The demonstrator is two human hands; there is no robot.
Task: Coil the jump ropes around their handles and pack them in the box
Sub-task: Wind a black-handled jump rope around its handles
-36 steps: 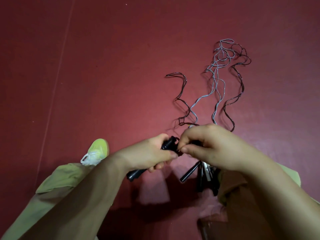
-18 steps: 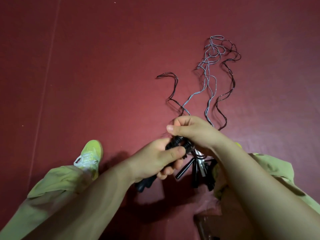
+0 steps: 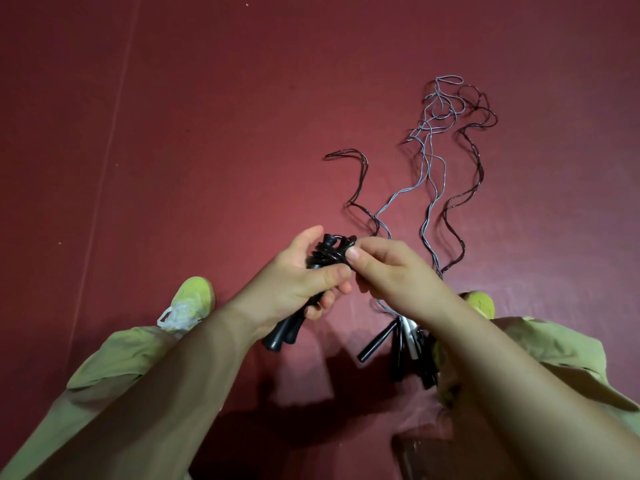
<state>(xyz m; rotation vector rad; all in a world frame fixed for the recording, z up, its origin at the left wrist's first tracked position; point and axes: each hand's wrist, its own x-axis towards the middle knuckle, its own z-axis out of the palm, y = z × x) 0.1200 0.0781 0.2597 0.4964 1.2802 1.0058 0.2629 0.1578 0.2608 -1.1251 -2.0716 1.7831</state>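
A pair of black, slim plastic jump-rope handles (image 3: 294, 327) with dark cord wound in a tight bundle (image 3: 329, 252) round their upper ends was held above the dark red floor (image 3: 207, 133), near the middle of the view. The left hand (image 3: 298, 282) gripped the two handles side by side, its fingers (image 3: 325, 303) curled round the shafts and its thumb laid across the front, so that the handles' lower ends stuck out below the palm. The right hand (image 3: 391, 271) met it from the other side, its thumb and forefinger pinching the cord at the edge of the wound bundle. Below and to the right of the hands, a cluster of other black and silver handles (image 3: 405, 344) lay on the floor, partly hidden by the right forearm. From that cluster, loose grey and dark wavy cords (image 3: 433, 168) ran away across the floor and ended in a tangle at the far end; one dark cord (image 3: 360, 188) curved off separately to the left. Two legs in light green trousers (image 3: 114, 368) framed the scene, with a yellow-green shoe with white laces (image 3: 188, 303) resting on the floor at the left. A dim, boxy shape sat at the bottom edge, too dark to make out.
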